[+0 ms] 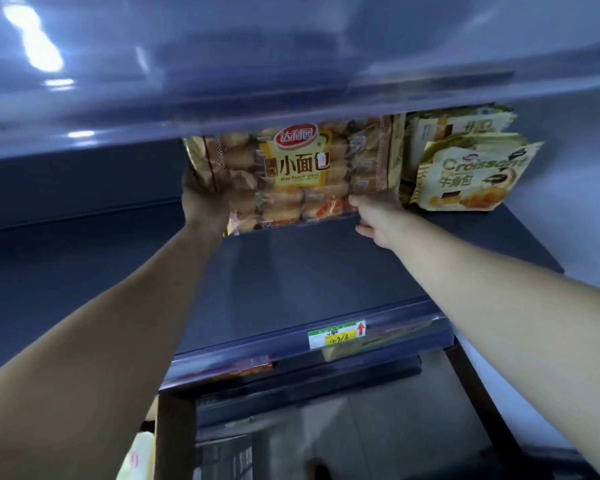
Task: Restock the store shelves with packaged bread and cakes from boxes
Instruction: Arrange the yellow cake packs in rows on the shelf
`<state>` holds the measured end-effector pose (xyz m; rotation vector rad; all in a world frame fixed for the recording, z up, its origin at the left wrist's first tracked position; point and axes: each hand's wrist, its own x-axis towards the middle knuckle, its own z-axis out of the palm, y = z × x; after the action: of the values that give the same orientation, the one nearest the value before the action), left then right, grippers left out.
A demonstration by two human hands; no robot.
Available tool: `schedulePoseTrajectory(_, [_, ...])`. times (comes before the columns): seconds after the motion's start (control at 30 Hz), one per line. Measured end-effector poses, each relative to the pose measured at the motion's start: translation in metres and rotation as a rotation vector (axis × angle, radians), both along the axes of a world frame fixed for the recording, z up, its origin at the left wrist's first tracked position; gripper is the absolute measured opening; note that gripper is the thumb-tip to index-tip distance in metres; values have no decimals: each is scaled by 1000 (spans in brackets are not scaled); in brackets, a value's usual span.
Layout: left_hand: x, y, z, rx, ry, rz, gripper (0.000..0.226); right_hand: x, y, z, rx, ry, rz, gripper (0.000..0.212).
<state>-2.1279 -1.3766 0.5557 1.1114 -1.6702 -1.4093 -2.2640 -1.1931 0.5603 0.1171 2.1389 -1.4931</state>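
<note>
A large clear bag of mini French bread (291, 174) with a yellow label stands upright at the back of a dark blue shelf (309, 271). My left hand (201, 202) grips its lower left corner. My right hand (378, 216) holds its lower right edge, thumb against the front of the bag. To the right stand croissant bags (465, 168) in cream and green packaging, close beside the bread bag.
The shelf above (222, 81) overhangs the top of the bread bag. A green and yellow price tag (336, 334) sits on the shelf's front rail. Below, more packets (243, 370) show on a lower shelf, and a cardboard box edge (168, 438) stands at bottom left.
</note>
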Motion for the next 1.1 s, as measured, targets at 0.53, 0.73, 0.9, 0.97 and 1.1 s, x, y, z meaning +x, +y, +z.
schedulePoseTrajectory(0.53, [15, 20, -27, 118, -80, -146, 80, 21, 3, -10, -17, 44, 208, 59])
schedulePoseTrajectory(0.73, [36, 27, -15, 71, -154, -178, 79, 40, 16, 0, 85, 185, 275, 64])
schedulePoseTrajectory(0.9, [82, 50, 15, -11, -85, -350, 59, 90, 26, 27, 158, 359, 386, 68])
schedulePoseTrajectory(0.97, [116, 60, 24, -9, -110, -346, 60, 120, 27, 34, 170, 394, 418, 79])
schedulePoseTrajectory(1.1, [207, 74, 32, 8, -185, -310, 76, 207, 19, 41, 144, 415, 530, 79])
